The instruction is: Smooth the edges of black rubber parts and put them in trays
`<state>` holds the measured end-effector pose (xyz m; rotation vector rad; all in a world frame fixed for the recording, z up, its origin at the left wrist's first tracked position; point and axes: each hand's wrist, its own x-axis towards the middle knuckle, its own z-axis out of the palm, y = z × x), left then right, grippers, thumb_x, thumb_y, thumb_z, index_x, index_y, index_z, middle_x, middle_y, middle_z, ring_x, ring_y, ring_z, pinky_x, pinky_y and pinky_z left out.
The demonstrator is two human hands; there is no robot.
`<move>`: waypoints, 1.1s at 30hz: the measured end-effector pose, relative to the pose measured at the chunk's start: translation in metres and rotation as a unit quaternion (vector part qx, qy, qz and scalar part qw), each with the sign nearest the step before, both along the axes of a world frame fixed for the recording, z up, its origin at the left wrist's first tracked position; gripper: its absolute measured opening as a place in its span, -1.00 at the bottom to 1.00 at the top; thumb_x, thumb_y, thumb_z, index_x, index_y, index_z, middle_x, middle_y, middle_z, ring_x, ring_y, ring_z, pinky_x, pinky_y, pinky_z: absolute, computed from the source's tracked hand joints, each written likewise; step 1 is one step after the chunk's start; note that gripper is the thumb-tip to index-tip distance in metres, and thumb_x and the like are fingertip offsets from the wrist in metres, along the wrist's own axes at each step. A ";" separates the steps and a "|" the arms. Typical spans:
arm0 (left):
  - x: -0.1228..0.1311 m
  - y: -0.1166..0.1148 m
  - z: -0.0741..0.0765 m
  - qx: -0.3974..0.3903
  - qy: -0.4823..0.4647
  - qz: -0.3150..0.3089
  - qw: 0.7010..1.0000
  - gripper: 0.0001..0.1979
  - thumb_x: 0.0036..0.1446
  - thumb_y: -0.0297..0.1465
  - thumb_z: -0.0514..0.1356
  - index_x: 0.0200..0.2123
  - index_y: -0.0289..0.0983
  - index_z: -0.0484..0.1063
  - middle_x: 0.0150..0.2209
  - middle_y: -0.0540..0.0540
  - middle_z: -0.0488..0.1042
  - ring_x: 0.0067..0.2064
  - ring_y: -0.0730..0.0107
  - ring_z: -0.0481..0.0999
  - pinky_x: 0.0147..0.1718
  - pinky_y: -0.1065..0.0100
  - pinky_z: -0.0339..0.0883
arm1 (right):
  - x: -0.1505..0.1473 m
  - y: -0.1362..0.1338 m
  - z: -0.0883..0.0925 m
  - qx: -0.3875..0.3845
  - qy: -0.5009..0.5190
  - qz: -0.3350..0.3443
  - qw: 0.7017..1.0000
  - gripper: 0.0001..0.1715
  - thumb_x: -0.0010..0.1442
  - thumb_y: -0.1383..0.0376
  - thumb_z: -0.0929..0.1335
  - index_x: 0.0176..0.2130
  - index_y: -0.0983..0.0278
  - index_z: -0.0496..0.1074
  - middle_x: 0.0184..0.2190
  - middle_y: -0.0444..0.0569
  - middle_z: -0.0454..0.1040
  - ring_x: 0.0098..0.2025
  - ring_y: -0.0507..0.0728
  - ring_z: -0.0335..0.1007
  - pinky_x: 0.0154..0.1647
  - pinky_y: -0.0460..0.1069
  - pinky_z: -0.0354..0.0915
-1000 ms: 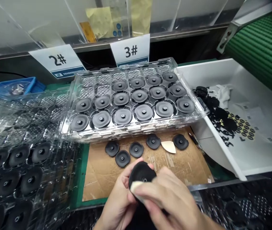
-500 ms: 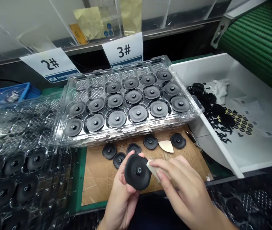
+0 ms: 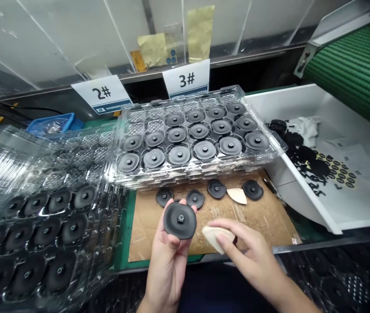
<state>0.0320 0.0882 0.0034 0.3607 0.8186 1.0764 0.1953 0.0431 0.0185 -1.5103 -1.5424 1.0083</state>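
Note:
A black rounded disc with a small raised metal-tipped hub (image 3: 180,228) rests in my left hand (image 3: 169,265), dished face up, fingers curled round its edge. My right hand (image 3: 253,248) pinches a cream wedge-shaped sponge (image 3: 213,237), held just right of the disc and apart from it. Beyond both hands, similar black discs lie on a cardboard sheet (image 3: 152,230), among them a disc at the right (image 3: 253,190). A second cream wedge sponge (image 3: 237,196) lies beside that one.
A clear plastic tray (image 3: 201,169) holding rows of discs stands behind the cardboard. More trays (image 3: 106,226) are at the left. On the right, a white bin (image 3: 322,213) contains black parts and ring stickers. A blue basket (image 3: 69,123) sits at the back left.
The sponge has come away from the disc's edge, and now shows its broad side. The disc lies flatter in my left hand. The camera view has shifted left.

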 end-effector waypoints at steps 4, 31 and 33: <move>-0.004 -0.007 -0.004 0.020 -0.001 0.004 1.000 -0.50 0.00 -0.35 0.22 0.06 -0.13 0.25 0.16 -0.17 0.26 0.13 0.13 0.27 0.04 0.32 0.24 | -0.004 0.000 -0.015 -0.012 -0.023 -0.084 0.996 -0.76 0.19 0.26 0.26 -0.13 0.19 0.39 -0.19 -0.09 0.49 -0.17 0.10 0.43 -0.24 -0.09 0.35; -0.006 -0.016 -0.006 0.030 0.049 0.011 0.998 -0.48 -0.07 -0.43 0.28 0.01 -0.12 0.30 0.08 -0.13 0.35 0.08 0.20 0.34 -0.05 0.41 0.31 | -0.031 0.015 0.014 0.070 -0.052 0.046 0.995 -0.77 0.21 0.39 0.23 -0.14 0.25 0.37 -0.25 -0.09 0.49 -0.20 0.04 0.40 -0.16 -0.06 0.30; -0.006 -0.015 -0.009 0.038 0.048 0.015 0.998 -0.50 -0.06 -0.41 0.27 0.01 -0.15 0.31 0.09 -0.14 0.34 0.10 0.21 0.31 -0.03 0.43 0.29 | -0.032 0.016 0.014 0.051 -0.063 0.016 0.997 -0.77 0.21 0.38 0.22 -0.15 0.24 0.38 -0.23 -0.08 0.48 -0.18 0.06 0.39 -0.13 -0.04 0.29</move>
